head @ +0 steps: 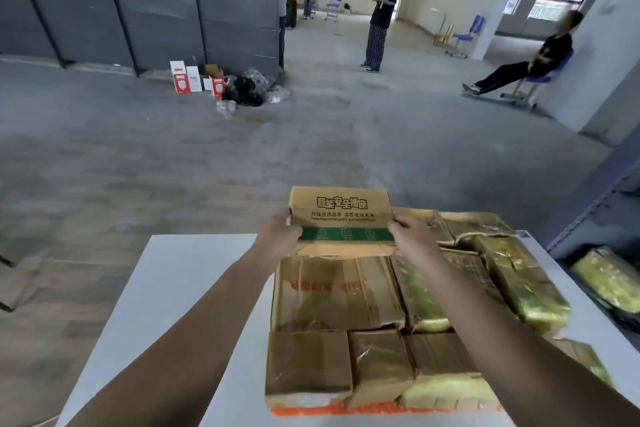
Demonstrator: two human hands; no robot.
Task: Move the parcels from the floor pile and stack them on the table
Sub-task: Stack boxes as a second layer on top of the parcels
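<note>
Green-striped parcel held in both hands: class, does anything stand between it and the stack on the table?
Nothing visible does. The left hand and right hand hold the parcel at the stack's far edge, on the table.

Your hands grip brown cardboard parcel point(341, 215): black lettering, green band along lower edge. Stack point(374, 322) beneath you: tan parcels under glossy tape, red print on one, yellow-green patches, orange strip at near edge. White table point(187, 288). Grey mottled floor point(173, 156). Dark grey partition panels point(138, 0). Blue chairs point(471, 33) beyond.
</note>
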